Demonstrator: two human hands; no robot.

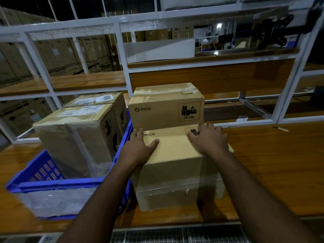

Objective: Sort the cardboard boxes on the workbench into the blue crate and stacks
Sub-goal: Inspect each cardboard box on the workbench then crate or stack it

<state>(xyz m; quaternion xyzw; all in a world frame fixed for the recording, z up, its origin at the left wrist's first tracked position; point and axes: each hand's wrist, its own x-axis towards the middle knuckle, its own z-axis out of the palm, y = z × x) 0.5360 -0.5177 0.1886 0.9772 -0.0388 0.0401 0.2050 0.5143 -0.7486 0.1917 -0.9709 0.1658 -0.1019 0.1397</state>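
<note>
Left hand [140, 146] and right hand [208, 139] lie flat, fingers straight, on the near box [175, 165], seemingly steadying it on the table [271, 163] against the far box [166, 106], right of the crate [52, 185] holding two boxes [78, 130].

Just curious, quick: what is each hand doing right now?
Left hand: open, fingers flat on top of the near cardboard box.
Right hand: open, resting flat on the same box.
</note>
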